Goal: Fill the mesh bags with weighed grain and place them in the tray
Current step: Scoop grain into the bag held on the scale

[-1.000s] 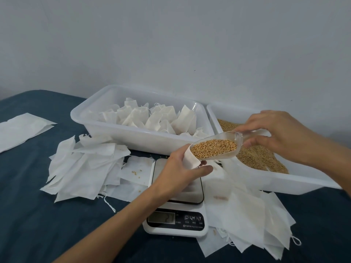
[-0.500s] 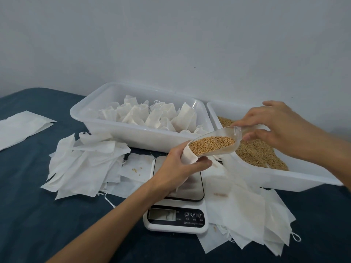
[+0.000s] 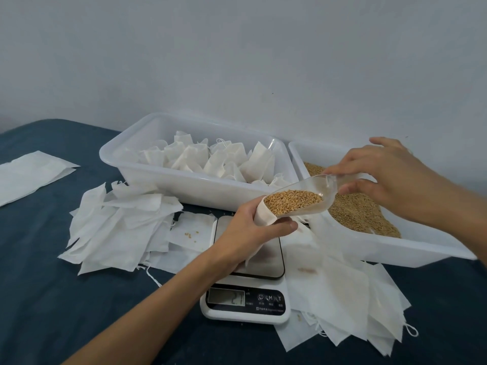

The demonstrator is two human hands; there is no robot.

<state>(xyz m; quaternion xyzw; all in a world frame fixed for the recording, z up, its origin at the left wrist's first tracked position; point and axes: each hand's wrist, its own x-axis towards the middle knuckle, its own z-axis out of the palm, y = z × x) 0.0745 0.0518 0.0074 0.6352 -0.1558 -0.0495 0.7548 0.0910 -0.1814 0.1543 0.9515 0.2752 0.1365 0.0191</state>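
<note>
Over scale (image 3: 249, 248), left hand (image 3: 243, 230) holds bag (image 3: 262, 216); right hand (image 3: 390, 177) tips scoop (image 3: 303, 198)

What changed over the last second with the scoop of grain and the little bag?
The right hand has tilted the clear scoop further, so its mouth now sits inside the open mesh bag and the grain has slid toward the mouth. Nothing was picked up or let go. The left hand keeps its grip on the bag above the scale; both tubs and the loose empty bags lie as before.
</note>
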